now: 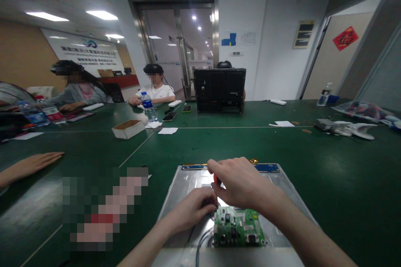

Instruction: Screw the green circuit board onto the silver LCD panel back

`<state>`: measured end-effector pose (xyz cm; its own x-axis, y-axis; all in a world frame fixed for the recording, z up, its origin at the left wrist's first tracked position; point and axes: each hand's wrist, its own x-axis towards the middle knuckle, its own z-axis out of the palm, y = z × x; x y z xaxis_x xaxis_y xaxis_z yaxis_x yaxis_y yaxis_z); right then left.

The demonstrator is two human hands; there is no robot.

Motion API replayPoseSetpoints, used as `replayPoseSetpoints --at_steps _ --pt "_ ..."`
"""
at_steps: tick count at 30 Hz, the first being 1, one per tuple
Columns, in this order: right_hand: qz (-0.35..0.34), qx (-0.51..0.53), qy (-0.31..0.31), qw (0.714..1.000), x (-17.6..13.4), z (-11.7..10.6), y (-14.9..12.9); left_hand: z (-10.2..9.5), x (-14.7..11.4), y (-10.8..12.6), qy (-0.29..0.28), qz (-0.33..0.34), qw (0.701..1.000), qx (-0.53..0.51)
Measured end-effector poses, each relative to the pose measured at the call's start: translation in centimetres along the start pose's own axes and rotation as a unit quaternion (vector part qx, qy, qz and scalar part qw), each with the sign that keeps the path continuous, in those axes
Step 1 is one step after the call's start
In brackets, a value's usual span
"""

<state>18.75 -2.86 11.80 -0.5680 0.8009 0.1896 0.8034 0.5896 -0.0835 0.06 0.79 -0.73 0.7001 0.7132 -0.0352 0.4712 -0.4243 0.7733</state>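
Note:
A silver metal panel, seemingly the back of a display, lies flat before me. Fixed on its near part is a green circuit board, with a dark cable running beside it. A narrow blue circuit strip lines the panel's far edge. My right hand is closed around the red-orange handle of a screwdriver, held upright over the board's far left corner; its tip is hidden. My left hand pinches close to that same corner, and what its fingertips hold cannot be made out.
Another person's hand rests on the green table at left. Across it are a black monitor-like unit, an open white box, a water bottle, phones and metal parts. Several people sit around. A blurred patch covers the left front.

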Motion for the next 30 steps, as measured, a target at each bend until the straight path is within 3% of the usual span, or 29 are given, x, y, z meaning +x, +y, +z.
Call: replayPoseSetpoints --at_steps 5,30 --pt "0.017 0.002 -0.020 1.000 0.03 -0.27 -0.14 0.07 0.02 -0.13 -0.003 0.004 1.000 -0.003" --pt "0.011 0.003 0.003 1.000 0.01 -0.12 -0.05 0.18 0.05 -0.26 0.002 -0.012 1.000 0.006"
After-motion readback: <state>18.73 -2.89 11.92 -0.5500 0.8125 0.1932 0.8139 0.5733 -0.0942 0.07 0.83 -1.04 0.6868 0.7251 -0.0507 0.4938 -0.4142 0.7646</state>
